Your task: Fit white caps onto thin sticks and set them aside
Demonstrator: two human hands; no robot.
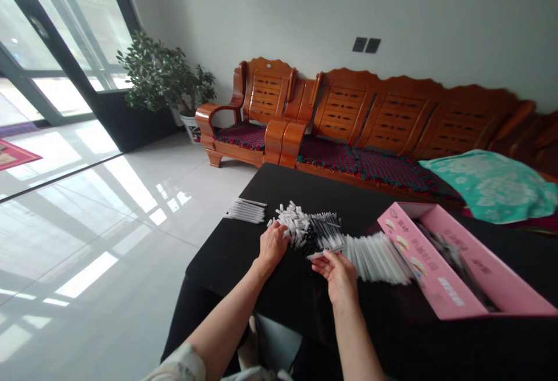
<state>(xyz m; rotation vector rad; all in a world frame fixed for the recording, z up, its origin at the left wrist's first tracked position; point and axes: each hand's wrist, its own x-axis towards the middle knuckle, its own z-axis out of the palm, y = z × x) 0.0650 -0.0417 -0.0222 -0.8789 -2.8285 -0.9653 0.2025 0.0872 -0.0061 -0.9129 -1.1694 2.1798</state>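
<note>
At the right of the black table (226, 265), an open pink cardboard box (429, 262) with a dark, blurred jumble (453, 256) inside, too unclear to identify; between the hands, a heap of white-capped black brushes (305, 230) running into a fanned row of white tubes (379, 259), long axes mostly slanting away. Left hand (274, 245) half-open, fingers (279, 236) resting on the heap's edge, gripping nothing visible; right hand (337, 276) nearly closed, pinching one thin white stick (320, 255) lying crosswise, tip toward the left hand, partly hidden by the fingers.
</note>
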